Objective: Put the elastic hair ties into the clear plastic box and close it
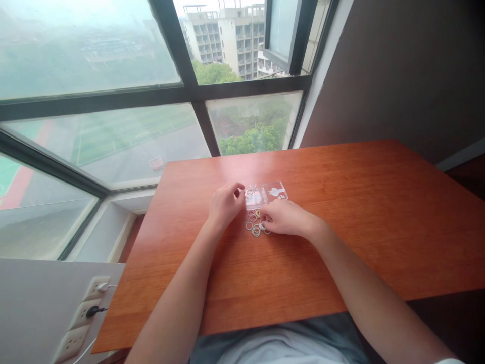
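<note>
A clear plastic box lies on the table with its lid folded open to the right. At least one small ring lies inside it. My left hand is at the box's left edge, its curled thumb and fingers closed on that side. Just in front of the box is a loose cluster of thin elastic hair ties in pale green, pink, yellow and white. My right hand reaches in from the right, fingertips pinched at a whitish hair tie on the cluster's right side. Its fingers partly cover the nearby ties.
The reddish-brown wooden table extends far to the right. Dark-framed windows stand behind and to the left. Wall sockets with plugs and a white cable are beyond the table's left edge.
</note>
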The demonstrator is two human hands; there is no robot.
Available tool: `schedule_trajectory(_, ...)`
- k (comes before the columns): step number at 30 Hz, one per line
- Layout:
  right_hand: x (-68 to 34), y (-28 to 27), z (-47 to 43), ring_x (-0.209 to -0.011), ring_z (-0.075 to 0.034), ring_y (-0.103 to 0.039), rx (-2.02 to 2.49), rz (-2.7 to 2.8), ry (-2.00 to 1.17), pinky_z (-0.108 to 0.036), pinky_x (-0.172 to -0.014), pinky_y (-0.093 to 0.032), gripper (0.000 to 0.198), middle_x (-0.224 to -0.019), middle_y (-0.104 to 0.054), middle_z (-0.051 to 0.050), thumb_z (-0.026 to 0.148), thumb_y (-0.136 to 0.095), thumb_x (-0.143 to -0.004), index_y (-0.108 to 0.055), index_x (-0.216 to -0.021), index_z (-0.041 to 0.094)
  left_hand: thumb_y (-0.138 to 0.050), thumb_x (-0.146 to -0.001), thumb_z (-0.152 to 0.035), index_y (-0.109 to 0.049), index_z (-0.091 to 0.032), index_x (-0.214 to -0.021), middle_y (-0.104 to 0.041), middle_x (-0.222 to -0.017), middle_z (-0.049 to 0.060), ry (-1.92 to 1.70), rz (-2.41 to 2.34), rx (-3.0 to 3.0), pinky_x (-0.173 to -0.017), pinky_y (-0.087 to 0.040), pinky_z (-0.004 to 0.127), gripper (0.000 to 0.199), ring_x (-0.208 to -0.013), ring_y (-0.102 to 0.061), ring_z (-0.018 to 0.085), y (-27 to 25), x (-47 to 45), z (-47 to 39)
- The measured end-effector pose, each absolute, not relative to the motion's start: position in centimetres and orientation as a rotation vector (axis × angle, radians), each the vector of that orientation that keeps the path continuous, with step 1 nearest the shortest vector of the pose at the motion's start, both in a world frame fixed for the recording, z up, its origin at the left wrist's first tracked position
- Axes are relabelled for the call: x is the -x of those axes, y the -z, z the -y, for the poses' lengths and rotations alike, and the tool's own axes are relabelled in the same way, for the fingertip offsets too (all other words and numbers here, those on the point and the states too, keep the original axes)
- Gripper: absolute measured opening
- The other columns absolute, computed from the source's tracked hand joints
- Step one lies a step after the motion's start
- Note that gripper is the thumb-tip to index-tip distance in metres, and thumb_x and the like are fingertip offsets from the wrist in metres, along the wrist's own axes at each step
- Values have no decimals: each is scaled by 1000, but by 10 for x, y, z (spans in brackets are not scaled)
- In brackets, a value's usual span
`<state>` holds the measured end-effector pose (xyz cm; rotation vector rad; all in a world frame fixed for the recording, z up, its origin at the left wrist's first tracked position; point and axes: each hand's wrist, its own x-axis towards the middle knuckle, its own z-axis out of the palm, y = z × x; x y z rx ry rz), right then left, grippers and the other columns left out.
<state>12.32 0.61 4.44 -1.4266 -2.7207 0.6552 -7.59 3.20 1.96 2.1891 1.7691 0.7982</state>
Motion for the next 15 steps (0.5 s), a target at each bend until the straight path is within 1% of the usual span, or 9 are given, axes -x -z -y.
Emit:
schedule_trajectory(8, -127, -48, -10, -61, -12, -52, 1374, 2621, -612, -24, -55, -27, 15, -71, -68, -1, 21, -54, -81, -68, -74, 21, -52, -86, -26, -67, -21, -92, -69, -78, 1, -812, -1713, -2255, -64, -40, 25, 17, -68, -58, 14, -31, 75, -26)
schedule_trajectory(12, -127, -48, -12, -61, -11, -52, 1340, 2527, -638, -24, -55, -28, 13, -68, -66, 0, 18, -56, -79, -69, -76, 20, -52, -86, -24, -67, -21, -92, -69, -80, 2, -777, -1627, -2307, -62, -40, 24, 17, -67, -58, 13, -35, 72, -24)
schedule_trajectory(15, -127, -47, -14, -61, -11, -51, 1315, 2479, -647, -23, -56, -28, 11, -67, -64, 1, 21, -59, -79, -69, -76, 20, -52, -84, -22, -67, -21, -92, -70, -82, 2, -757, -1588, -2319, -60, -40, 23, 17, -66, -57, 13, -38, 70, -21)
